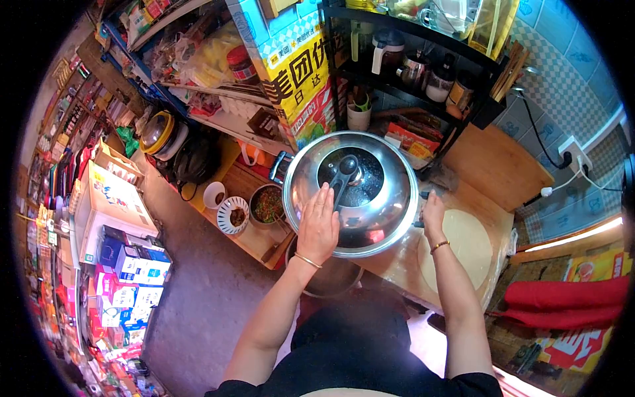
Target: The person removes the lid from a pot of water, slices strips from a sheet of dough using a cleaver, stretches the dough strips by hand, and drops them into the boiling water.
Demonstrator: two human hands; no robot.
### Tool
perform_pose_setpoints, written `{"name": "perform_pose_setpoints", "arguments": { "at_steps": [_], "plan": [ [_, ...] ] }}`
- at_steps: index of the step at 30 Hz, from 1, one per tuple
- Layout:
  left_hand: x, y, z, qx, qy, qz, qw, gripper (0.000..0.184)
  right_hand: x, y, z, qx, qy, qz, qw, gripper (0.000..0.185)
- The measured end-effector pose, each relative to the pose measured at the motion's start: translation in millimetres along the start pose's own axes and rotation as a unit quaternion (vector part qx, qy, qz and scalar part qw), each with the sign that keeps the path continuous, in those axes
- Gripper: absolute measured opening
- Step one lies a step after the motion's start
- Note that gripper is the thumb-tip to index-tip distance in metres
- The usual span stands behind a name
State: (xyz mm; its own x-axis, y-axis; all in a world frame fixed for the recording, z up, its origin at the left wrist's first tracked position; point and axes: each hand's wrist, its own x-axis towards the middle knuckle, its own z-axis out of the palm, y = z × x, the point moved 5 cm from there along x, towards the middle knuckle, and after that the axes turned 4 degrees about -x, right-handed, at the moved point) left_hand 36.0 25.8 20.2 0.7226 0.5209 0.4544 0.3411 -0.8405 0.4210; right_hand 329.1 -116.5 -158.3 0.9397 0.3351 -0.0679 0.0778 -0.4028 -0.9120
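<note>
Lid (367, 192), domed and metal with a dark glass centre, sits before us between our two hands. Its black grip (342, 182) runs lengthwise from the middle of the dome down toward our left hand (319, 221), which is the nearer one; the grip lies just right of those fingers. We have the left fingers straight and together against the lid, but cannot tell whether the hidden thumb clasps the grip. At the right rim, our right hand (433, 215) is clamped on a dark handle (424, 195). Right of that hand, a pale round sheet (471, 245) rests on the surface (390, 264); a bowl of chopped food (266, 203) stands left of the lid.
</note>
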Motion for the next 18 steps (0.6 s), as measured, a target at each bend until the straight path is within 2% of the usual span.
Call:
{"name": "perform_pose_setpoints", "arguments": {
  "at_steps": [2, 9, 12, 18],
  "plan": [
    [0.7, 1.8, -1.6, 0.012, -0.004, 0.001, 1.000, 0.044, -3.9, -5.7, -3.6, -0.035, 0.006, 0.033, 0.999, 0.045],
    [-0.4, -0.7, -0.4, -0.022, 0.003, -0.005, 1.000, 0.044, -9.7, -11.8, -4.4, -0.015, -0.008, 0.062, 0.998, 0.046],
    [0.2, 0.6, -0.9, 0.019, -0.003, 0.002, 1.000, 0.044, -7.6, -9.7, -4.0, -0.047, -0.003, 0.043, 0.998, 0.046],
    [-0.2, 0.4, -1.0, 0.010, 0.002, 0.004, 1.000, 0.045, -13.6, -18.3, -4.6, 0.005, -0.017, 0.067, 0.998, 0.045]
  ]
}}
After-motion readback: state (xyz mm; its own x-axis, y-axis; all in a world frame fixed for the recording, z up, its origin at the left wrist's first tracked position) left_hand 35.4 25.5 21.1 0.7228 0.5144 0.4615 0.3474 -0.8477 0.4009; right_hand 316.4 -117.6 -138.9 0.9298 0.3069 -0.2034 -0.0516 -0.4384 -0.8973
